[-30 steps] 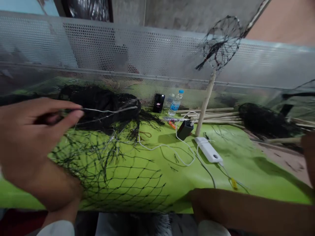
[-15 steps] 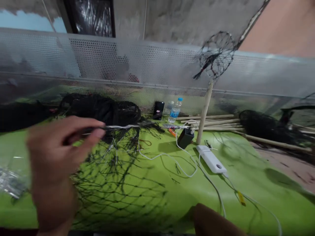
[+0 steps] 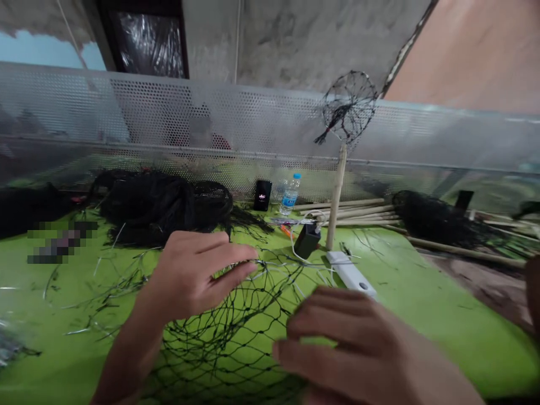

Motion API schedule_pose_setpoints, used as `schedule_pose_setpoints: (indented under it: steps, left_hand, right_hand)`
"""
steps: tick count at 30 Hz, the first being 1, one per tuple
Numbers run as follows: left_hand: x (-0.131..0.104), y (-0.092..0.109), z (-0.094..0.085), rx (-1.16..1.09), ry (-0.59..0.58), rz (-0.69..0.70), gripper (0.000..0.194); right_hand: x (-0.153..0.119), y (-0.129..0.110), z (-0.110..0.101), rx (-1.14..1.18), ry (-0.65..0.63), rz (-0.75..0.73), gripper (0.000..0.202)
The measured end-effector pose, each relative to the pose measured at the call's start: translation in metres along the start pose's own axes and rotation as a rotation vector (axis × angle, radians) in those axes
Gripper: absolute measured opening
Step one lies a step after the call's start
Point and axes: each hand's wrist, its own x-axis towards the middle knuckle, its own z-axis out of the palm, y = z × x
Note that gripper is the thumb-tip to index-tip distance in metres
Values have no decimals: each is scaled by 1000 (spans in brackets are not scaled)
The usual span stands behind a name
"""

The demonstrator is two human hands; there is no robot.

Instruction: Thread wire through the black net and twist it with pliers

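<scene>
Black mesh net (image 3: pixel 228 332) lies on the green tabletop (image 3: pixel 422 332), low centre, at the person's hands.
Left hand (image 3: pixel 194 275): thumb and forefinger pinched on a thin wire (image 3: pixel 312 264) at the net's upper edge. Right hand (image 3: pixel 358 337): fingers curled over the net's right side, blurred; cannot tell whether anything is gripped. Beyond the hands, a black phone (image 3: pixel 262 195) stands upright near a blue-capped water bottle (image 3: pixel 289 197).
</scene>
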Motion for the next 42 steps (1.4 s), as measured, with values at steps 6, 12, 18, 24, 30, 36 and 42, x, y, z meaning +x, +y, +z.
schedule_pose_setpoints:
  steps: [6,12,18,24,30,36,42]
  left_hand:
    - [-5,0,3,35,24,-27,7]
    - [-2,-3,0,43,48,-57,8]
    - [-1,-3,-3,36,26,-45,6]
    - [-2,-8,-2,27,20,-56,11]
    - [-3,-12,-2,-3,-31,-118,9]
    - [-2,-17,-4,8,-93,-100,10]
    - [0,-16,-7,-17,-138,-99,12]
  right_hand:
    - [48,37,19,-187,474,156,6]
    - [53,62,30,-210,464,26,13]
    - [52,68,30,-264,485,-51,17]
    - [55,74,34,-296,477,-78,15]
    - [60,85,41,-330,511,-114,17]
    - [61,83,43,-267,528,-124,14]
    - [65,80,46,-165,583,-126,14]
